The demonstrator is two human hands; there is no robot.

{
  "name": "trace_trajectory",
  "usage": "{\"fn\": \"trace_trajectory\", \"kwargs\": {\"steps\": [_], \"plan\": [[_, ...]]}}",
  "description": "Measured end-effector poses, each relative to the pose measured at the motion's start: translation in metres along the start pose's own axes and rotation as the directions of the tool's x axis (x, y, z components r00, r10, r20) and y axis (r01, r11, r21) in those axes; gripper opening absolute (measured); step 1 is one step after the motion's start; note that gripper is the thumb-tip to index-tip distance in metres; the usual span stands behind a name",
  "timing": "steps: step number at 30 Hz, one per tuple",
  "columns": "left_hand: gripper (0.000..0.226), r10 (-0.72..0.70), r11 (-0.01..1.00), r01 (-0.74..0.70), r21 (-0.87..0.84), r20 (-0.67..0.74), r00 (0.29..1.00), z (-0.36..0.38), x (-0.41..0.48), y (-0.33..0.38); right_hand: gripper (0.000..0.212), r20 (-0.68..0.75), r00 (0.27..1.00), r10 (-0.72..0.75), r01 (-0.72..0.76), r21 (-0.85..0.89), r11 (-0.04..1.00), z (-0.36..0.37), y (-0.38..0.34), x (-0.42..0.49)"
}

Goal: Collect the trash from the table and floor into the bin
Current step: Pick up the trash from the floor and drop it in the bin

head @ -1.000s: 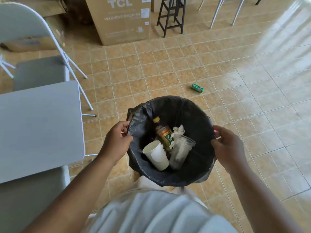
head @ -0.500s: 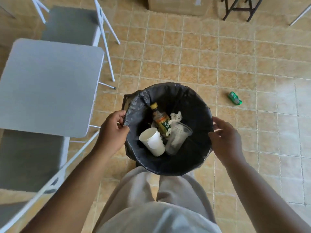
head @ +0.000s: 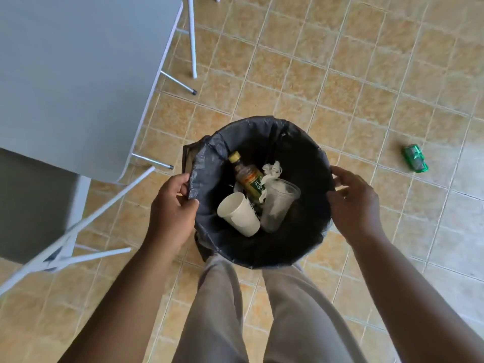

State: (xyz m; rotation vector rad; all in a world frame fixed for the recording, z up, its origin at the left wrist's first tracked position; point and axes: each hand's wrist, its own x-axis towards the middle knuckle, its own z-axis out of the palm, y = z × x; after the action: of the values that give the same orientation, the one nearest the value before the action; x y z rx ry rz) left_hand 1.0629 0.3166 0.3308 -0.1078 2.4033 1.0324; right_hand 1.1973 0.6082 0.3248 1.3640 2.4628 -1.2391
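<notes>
Clamping the bin by its rim, we have the left grip and right grip curled on opposite sides; a white cup and bottle lie inside, a green can on the floor to the right.

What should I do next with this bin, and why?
Probably carry the bin toward the green can on the floor tiles to your right: left hand and right hand both grip the rim, and the can looks like the only trash outside it.
</notes>
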Motion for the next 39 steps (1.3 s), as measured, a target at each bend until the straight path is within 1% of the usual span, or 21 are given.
{"fn": "trace_trajectory", "kwargs": {"steps": [4,8,10,14,15,18,19,21,23,27,29,34,36,39], "plan": [[0.052,-0.033,0.999,0.032,-0.038,-0.022,0.999,0.017,0.041,-0.048,0.056,-0.011,0.999,0.045,-0.045,0.001,0.999,0.060,0.014,0.028],[0.052,-0.068,0.994,0.066,-0.093,-0.027,0.997,0.044,0.097,-0.093,0.054,0.017,1.000,0.021,-0.021,-0.010,1.000,0.125,0.036,0.075],[0.052,-0.069,0.990,0.064,-0.122,-0.034,0.997,0.059,0.133,-0.113,0.054,0.024,1.000,-0.018,0.018,-0.013,1.000,0.159,0.047,0.106],[0.058,-0.009,0.990,-0.003,-0.143,-0.086,0.996,0.080,0.221,-0.147,0.054,0.009,0.993,-0.120,0.119,0.078,0.990,0.224,0.059,0.182],[0.057,0.016,0.988,-0.030,-0.150,-0.095,0.995,0.084,0.244,-0.153,0.054,0.002,0.987,-0.160,0.159,0.091,0.983,0.240,0.058,0.202],[0.045,0.083,0.983,-0.105,-0.150,-0.146,0.986,0.091,0.311,-0.166,0.053,-0.018,0.965,-0.262,0.262,0.103,0.959,0.281,0.049,0.260],[0.047,0.096,0.980,-0.121,-0.161,-0.156,0.983,0.093,0.333,-0.169,0.054,-0.027,0.953,-0.303,0.304,0.093,0.948,0.293,0.046,0.278],[0.063,0.117,0.969,-0.150,-0.196,-0.172,0.978,0.099,0.371,-0.172,0.052,-0.043,0.925,-0.378,0.380,0.068,0.923,0.314,0.041,0.309],[0.069,0.135,0.961,-0.179,-0.210,-0.209,0.969,0.106,0.401,-0.174,0.052,-0.047,0.905,-0.423,0.425,0.067,0.903,0.332,0.037,0.335],[0.058,0.130,0.957,-0.191,-0.217,-0.263,0.956,0.122,0.443,-0.192,0.055,-0.025,0.887,-0.461,0.461,0.075,0.884,0.359,0.039,0.375],[0.058,0.114,0.957,-0.179,-0.228,-0.270,0.956,0.127,0.455,-0.202,0.053,-0.021,0.883,-0.470,0.470,0.092,0.878,0.368,0.041,0.385],[0.052,0.094,0.939,-0.191,-0.287,-0.320,0.943,0.132,0.454,-0.208,0.048,-0.046,0.847,-0.529,0.531,0.131,0.837,0.374,0.042,0.382],[0.047,0.106,0.937,-0.205,-0.282,-0.332,0.937,0.134,0.453,-0.211,0.044,-0.041,0.827,-0.561,0.562,0.122,0.818,0.375,0.044,0.384],[0.048,0.137,0.933,-0.244,-0.264,-0.365,0.921,0.138,0.458,-0.217,0.041,-0.034,0.806,-0.591,0.590,0.122,0.798,0.378,0.046,0.387]]}}
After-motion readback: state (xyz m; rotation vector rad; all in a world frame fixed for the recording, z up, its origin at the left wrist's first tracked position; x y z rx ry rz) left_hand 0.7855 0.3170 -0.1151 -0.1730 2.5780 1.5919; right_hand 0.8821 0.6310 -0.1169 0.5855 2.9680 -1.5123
